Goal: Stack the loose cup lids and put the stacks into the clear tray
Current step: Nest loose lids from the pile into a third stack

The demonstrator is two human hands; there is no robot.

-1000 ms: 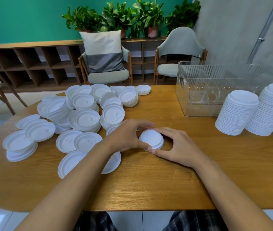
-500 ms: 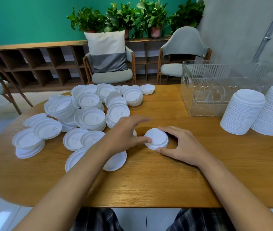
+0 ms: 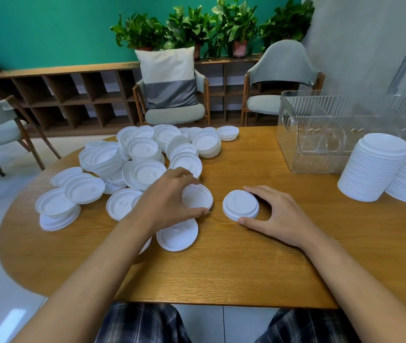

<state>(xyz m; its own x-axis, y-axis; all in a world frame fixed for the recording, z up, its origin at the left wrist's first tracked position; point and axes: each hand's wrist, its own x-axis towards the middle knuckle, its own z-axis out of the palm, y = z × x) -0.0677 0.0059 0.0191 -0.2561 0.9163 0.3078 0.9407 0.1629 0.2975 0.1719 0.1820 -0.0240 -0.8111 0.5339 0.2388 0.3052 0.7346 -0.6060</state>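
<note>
We're gripping a single lid (image 3: pixel 198 197) in our left hand (image 3: pixel 169 201) at mid-frame, fingers curling over its far edge and thumb pressing the near one. Our right hand (image 3: pixel 280 215) is cupping the short stack (image 3: pixel 239 204) just to the right, thumb and fingers curling round its rim as it's sitting on the table (image 3: pixel 246 263). Loose lids (image 3: pixel 145 157) are lying heaped center left. The tray (image 3: pixel 320 144) is sitting upper right, two tall stacks (image 3: pixel 372 167) standing just beside it.
</note>
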